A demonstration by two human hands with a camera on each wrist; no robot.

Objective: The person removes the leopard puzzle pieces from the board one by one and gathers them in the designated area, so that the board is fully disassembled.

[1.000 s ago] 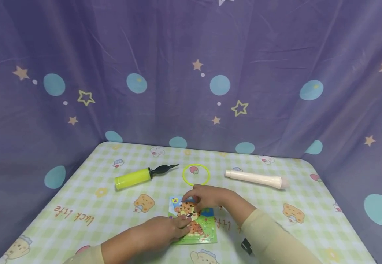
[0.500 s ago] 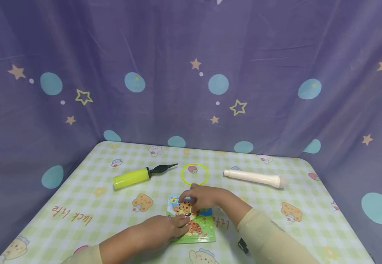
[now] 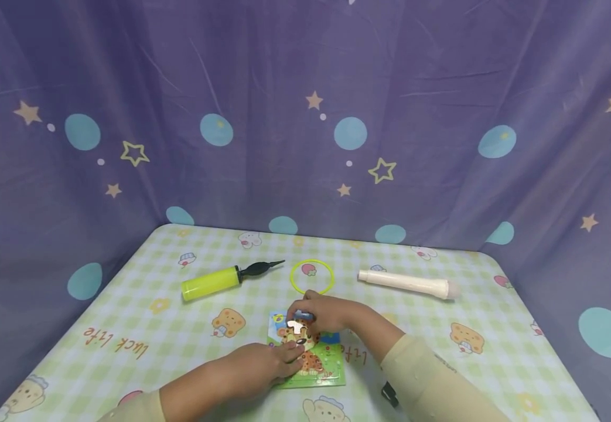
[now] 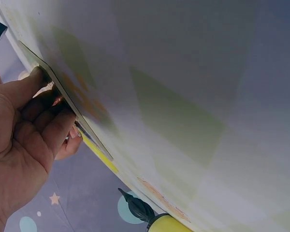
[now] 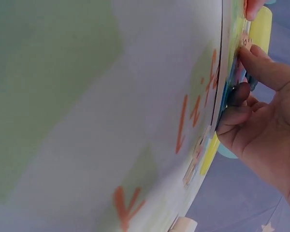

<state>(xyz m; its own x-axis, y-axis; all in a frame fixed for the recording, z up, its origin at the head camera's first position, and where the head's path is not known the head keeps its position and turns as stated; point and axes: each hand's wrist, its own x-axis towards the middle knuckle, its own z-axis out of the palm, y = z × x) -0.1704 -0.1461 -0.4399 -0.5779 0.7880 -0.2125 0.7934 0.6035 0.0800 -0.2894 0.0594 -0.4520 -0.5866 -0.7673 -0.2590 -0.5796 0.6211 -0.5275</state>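
Clock centred on jigsaw puzzle [image 3: 329,364], head view: balloon pump [image 3: 211,283] at ten o'clock, ring [image 3: 312,260] at twelve, baton [image 3: 405,282] at two, all on tablecloth [image 3: 178,340]; curtain [image 3: 284,181] behind, at twelve.

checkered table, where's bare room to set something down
Bare tabletop lies at left, between the yellow pump and the left sleeve, and at right, between the white wand and the right sleeve. Crowded: the middle, with left hand and right hand at the leopard board and the yellow ring just beyond.
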